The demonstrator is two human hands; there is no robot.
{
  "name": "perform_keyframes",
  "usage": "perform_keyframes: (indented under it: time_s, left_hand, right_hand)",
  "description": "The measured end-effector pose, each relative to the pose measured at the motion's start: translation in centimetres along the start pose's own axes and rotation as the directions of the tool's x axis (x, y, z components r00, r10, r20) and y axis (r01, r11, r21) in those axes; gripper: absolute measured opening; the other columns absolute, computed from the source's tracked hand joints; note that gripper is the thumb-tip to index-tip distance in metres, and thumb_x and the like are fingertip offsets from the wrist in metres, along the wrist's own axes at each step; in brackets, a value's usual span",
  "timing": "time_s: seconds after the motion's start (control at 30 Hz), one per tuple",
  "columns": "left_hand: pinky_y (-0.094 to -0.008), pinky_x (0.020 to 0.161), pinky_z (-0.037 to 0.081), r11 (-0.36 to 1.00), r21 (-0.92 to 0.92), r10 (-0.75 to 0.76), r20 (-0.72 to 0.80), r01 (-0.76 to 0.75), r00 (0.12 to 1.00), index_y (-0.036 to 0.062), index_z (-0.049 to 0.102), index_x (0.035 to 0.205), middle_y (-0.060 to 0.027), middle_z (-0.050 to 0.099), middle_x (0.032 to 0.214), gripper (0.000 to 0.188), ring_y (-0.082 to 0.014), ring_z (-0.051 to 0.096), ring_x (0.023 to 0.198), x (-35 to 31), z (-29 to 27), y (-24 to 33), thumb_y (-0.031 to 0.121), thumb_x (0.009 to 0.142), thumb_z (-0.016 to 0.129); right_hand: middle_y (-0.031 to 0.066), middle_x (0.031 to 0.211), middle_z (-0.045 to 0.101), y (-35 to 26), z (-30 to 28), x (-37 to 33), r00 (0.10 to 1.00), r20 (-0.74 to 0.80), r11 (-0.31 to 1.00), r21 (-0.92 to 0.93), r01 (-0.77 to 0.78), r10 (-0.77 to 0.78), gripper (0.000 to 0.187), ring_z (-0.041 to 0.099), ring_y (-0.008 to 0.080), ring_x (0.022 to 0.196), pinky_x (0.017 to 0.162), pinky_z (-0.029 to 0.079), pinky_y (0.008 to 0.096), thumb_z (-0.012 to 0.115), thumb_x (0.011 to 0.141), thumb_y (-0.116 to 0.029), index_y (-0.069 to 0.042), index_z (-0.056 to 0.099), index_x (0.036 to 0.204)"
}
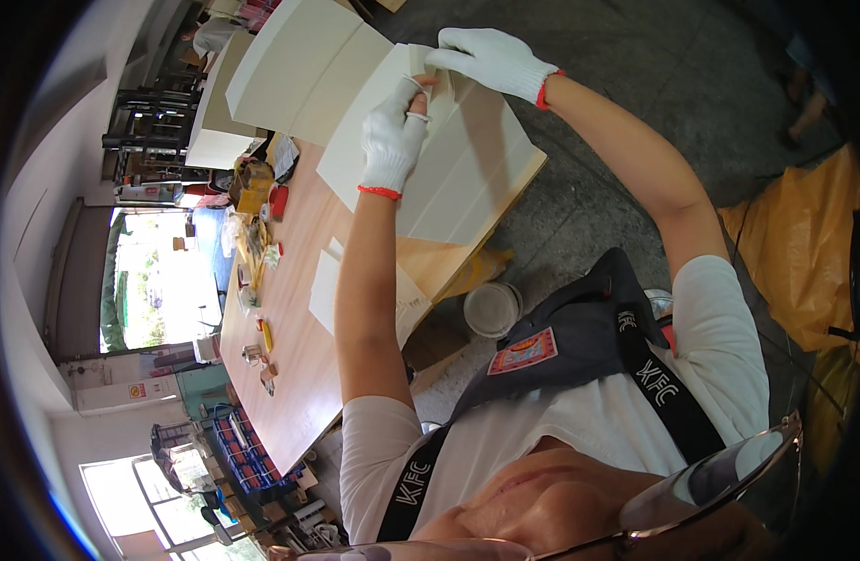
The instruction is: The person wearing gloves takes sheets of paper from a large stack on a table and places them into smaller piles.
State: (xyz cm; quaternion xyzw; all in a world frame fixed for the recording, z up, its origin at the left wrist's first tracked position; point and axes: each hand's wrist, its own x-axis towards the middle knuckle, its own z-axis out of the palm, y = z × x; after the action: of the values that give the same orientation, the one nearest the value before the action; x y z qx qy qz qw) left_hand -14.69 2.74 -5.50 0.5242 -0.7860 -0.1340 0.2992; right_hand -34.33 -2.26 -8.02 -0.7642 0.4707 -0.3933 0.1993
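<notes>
My left hand (pixel 394 140), in a white knitted glove with red trim, is closed at the upper edge of a large cream card sheet (pixel 472 154). Bare thumb and finger tips stick out of that glove. Beside it my right hand (pixel 495 61), gloved alike, has its fingers bent in on a narrow upright fold (pixel 418 58) of the same card. Both hands are close together, and their grip partly hides the edge. Under the sheet lie further card layers on the wooden table (pixel 303 374). Another pale stack (pixel 308 70) stands beyond my left hand.
Smaller white sheets (pixel 327 285) lie near my left forearm. A yellow box (pixel 252 185), a yellow cutter (pixel 267 334), tape and small items line the table's far side. A white bucket (pixel 492 309) stands on the floor, and orange sheeting (pixel 799 252) hangs at right.
</notes>
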Motion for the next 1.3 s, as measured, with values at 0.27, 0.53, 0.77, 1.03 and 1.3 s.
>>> perform_keyframes:
  time_s: [0.27, 0.53, 0.77, 1.03, 1.3]
  left_hand:
    - [-0.0272, 0.058, 0.044, 0.999, -0.012, -0.041, 0.035, 0.041, 0.999, 0.0144, 0.065, 0.117, -0.003, 0.057, 0.072, 0.032, -0.0103, 0.055, 0.059, 0.2, 0.2, -0.5, 0.02, 0.086, 0.071]
    - [-0.0306, 0.064, 0.051, 0.989, -0.031, -0.144, 0.083, 0.147, 0.986, 0.0216, 0.066, 0.117, -0.0081, 0.068, 0.08, 0.036, -0.0167, 0.067, 0.065, 0.4, 0.0, -0.2, 0.023, 0.082, 0.075]
    - [-0.0375, 0.074, 0.054, 0.904, 0.324, 0.291, 0.016, -0.28, 0.957, 0.0248, 0.063, 0.126, -0.0156, 0.065, 0.091, 0.047, -0.0274, 0.067, 0.079, -0.1, 0.9, 0.6, 0.013, 0.081, 0.065]
    - [-0.0413, 0.081, 0.054, 0.936, 0.307, 0.166, 0.045, -0.172, 0.985, 0.0283, 0.058, 0.129, -0.0102, 0.07, 0.104, 0.046, -0.0322, 0.067, 0.091, 0.1, 0.5, -0.1, 0.024, 0.084, 0.062]
    - [-0.0404, 0.084, 0.053, 0.925, 0.38, -0.031, 0.047, 0.011, 0.998, 0.0253, 0.061, 0.125, -0.0103, 0.068, 0.112, 0.04, -0.033, 0.065, 0.098, 2.0, 1.0, 0.4, 0.025, 0.086, 0.062]
  right_hand:
    - [0.0101, 0.072, 0.056, 0.4, 1.7, -0.4, 0.985, -0.045, 0.925, 0.353, -0.143, 0.169, 0.046, 0.056, 0.026, 0.068, 0.066, 0.043, 0.0374, 0.048, 0.092, -0.051, -0.007, 0.058, 0.085]
    - [0.0104, 0.072, 0.057, 1.0, 2.1, -0.5, 0.981, -0.079, 0.925, 0.352, -0.141, 0.18, 0.047, 0.057, 0.0272, 0.069, 0.067, 0.044, 0.0387, 0.048, 0.091, -0.053, -0.008, 0.059, 0.085]
    - [0.0114, 0.072, 0.061, 2.9, -0.1, -1.3, 0.96, -0.227, 0.985, 0.097, -0.145, 0.163, 0.052, 0.063, 0.03, 0.072, 0.066, 0.046, 0.0407, 0.048, 0.092, -0.06, -0.01, 0.063, 0.092]
    - [0.011, 0.073, 0.064, 2.5, 0.1, -1.5, 0.997, 0.079, 0.963, -0.269, 0.004, 0.018, 0.045, 0.063, 0.0297, 0.069, 0.062, 0.048, 0.0414, 0.05, 0.089, -0.055, -0.011, 0.063, 0.086]
    - [0.0104, 0.079, 0.064, 2.4, -0.5, -0.7, 0.979, 0.09, 0.868, -0.452, 0.203, -0.182, 0.039, 0.064, 0.0294, 0.075, 0.067, 0.05, 0.0422, 0.05, 0.094, -0.049, -0.012, 0.064, 0.093]
